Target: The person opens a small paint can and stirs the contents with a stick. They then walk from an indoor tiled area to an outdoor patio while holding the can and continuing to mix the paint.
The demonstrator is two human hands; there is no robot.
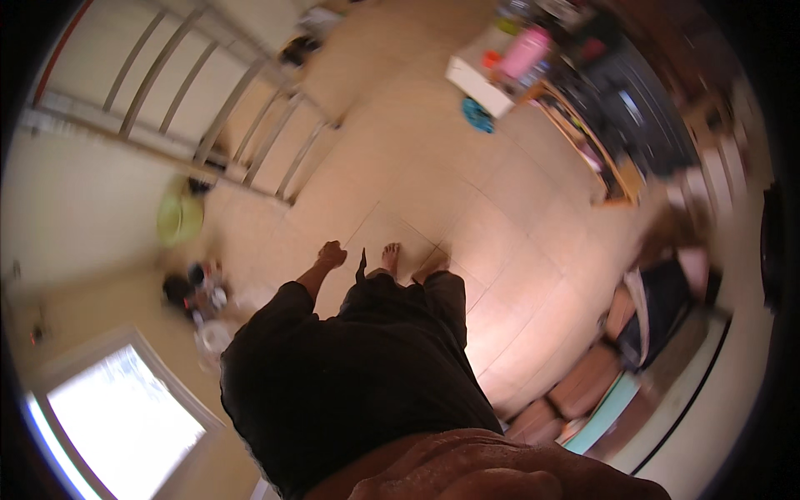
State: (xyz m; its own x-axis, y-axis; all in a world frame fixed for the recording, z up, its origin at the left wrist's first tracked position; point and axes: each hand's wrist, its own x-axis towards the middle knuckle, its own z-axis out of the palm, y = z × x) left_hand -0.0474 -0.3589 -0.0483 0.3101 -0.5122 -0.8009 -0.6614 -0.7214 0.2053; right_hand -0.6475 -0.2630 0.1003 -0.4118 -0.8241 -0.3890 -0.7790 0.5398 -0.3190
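While the left hand was held low, seen against the tiled floor, a dark strip could be seen hanging just to its right, between it and the bare feet. The left grip appeared loosely curled, but because of blur it could not be told whether anything was pinched; the right hand could not be made out, nor its grip told. To the left a green basin was seen, with a metal ladder beyond. At the far right, a blue bundle was seen below a pink item.
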